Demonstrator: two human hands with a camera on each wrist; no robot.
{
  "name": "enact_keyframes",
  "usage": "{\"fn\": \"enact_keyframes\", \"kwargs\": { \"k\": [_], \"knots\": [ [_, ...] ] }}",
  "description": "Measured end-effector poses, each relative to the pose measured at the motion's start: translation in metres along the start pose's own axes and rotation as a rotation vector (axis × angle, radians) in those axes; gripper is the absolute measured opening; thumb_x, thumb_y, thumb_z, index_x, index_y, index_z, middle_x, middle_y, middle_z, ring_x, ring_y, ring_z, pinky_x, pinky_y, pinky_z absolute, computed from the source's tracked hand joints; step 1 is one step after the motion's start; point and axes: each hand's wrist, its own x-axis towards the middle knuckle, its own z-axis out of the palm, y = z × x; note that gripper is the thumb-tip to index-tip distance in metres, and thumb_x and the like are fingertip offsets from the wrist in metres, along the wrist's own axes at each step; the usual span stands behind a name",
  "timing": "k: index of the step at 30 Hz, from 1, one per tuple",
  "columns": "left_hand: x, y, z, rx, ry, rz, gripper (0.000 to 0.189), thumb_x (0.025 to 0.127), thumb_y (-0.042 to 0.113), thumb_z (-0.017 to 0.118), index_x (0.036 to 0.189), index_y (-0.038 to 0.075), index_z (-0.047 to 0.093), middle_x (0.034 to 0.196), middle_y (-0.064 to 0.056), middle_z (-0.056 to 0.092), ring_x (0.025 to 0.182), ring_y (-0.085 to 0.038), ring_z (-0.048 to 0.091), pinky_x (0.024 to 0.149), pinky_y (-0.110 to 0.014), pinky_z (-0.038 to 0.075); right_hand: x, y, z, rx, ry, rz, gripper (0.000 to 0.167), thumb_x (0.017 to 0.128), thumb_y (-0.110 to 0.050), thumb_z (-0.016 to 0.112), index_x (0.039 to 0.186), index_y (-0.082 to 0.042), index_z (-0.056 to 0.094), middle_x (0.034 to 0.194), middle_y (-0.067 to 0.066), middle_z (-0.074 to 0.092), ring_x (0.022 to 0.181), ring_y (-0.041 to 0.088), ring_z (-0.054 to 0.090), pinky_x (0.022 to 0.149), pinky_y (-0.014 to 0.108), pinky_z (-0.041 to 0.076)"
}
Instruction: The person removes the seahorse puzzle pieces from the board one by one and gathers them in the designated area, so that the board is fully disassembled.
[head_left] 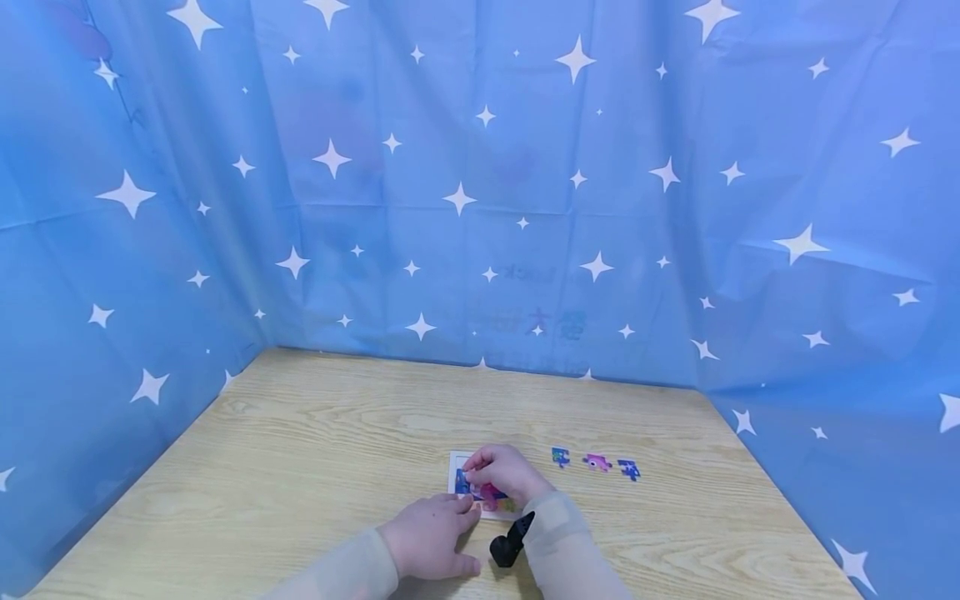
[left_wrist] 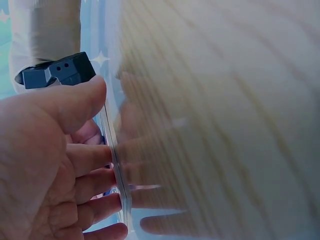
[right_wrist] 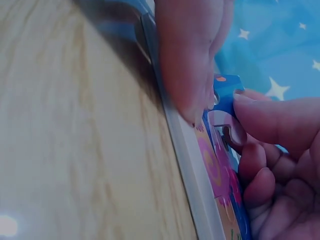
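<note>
A small white-framed jigsaw puzzle point(head_left: 453, 477) with a colourful sea-like picture lies flat on the table. My right hand point(head_left: 507, 473) is over its upper part. In the right wrist view, thumb and fingers pinch a blue jigsaw piece point(right_wrist: 227, 96), tilted up at the puzzle's surface. My left hand point(head_left: 433, 533) lies palm down at the near left, its fairly straight fingertips resting on the frame's near edge. Pink and orange picture parts point(right_wrist: 212, 162) show beside the right hand, which covers much of the puzzle.
Three loose jigsaw pieces lie right of the puzzle: a blue-green one point(head_left: 560, 457), a pink one with an eye point(head_left: 597, 462) and a blue one point(head_left: 628, 470). A black wrist camera point(head_left: 512, 542) sits on the right sleeve. Blue starry cloth point(head_left: 480, 200) surrounds the wooden table point(head_left: 322, 442).
</note>
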Motion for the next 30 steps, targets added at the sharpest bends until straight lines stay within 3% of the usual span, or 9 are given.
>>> {"fn": "enact_keyframes", "kwargs": {
  "k": [5, 12, 18, 25, 30],
  "knots": [
    [0.001, 0.0, 0.0, 0.0, -0.005, 0.0, 0.069, 0.084, 0.058, 0.061, 0.134, 0.012, 0.058, 0.138, -0.007, 0.054, 0.126, -0.024, 0.05, 0.102, -0.035, 0.043, -0.001, 0.001, -0.001, 0.001, 0.005, 0.012, 0.008, 0.088, -0.01, 0.069, 0.095, -0.007, 0.07, 0.083, 0.006, 0.062, 0.066, 0.018, 0.055, 0.056, 0.027, 0.046],
    [0.001, -0.001, 0.0, -0.01, -0.013, -0.003, 0.069, 0.084, 0.058, 0.061, 0.135, 0.012, 0.057, 0.138, -0.006, 0.054, 0.126, -0.024, 0.05, 0.102, -0.035, 0.042, 0.0, 0.003, -0.002, 0.072, 0.001, 0.018, 0.009, 0.09, -0.012, 0.066, 0.097, -0.007, 0.067, 0.078, 0.007, 0.06, 0.056, 0.016, 0.053, 0.048, 0.024, 0.047],
    [0.0, -0.001, 0.0, -0.001, -0.01, -0.008, 0.069, 0.084, 0.058, 0.061, 0.135, 0.012, 0.057, 0.139, -0.006, 0.053, 0.127, -0.024, 0.049, 0.103, -0.035, 0.042, 0.001, 0.004, -0.003, 0.105, -0.005, 0.0, 0.01, 0.09, -0.011, 0.065, 0.098, -0.005, 0.067, 0.079, 0.006, 0.06, 0.057, 0.015, 0.053, 0.048, 0.024, 0.046],
    [0.002, -0.002, 0.003, 0.012, -0.007, -0.011, 0.07, 0.084, 0.06, 0.06, 0.136, 0.014, 0.056, 0.139, -0.005, 0.053, 0.127, -0.024, 0.049, 0.103, -0.035, 0.041, 0.0, 0.004, -0.008, 0.112, 0.008, -0.001, 0.011, 0.089, -0.01, 0.066, 0.098, -0.004, 0.068, 0.086, 0.005, 0.061, 0.07, 0.018, 0.053, 0.062, 0.027, 0.045],
    [0.002, 0.0, 0.003, 0.023, -0.009, -0.023, 0.07, 0.083, 0.06, 0.06, 0.136, 0.015, 0.056, 0.139, -0.004, 0.053, 0.127, -0.024, 0.049, 0.103, -0.036, 0.041, 0.002, 0.006, -0.012, 0.134, -0.014, -0.01, 0.014, 0.087, -0.011, 0.068, 0.098, -0.003, 0.068, 0.083, 0.002, 0.06, 0.073, 0.018, 0.051, 0.065, 0.027, 0.042]
  ]
}}
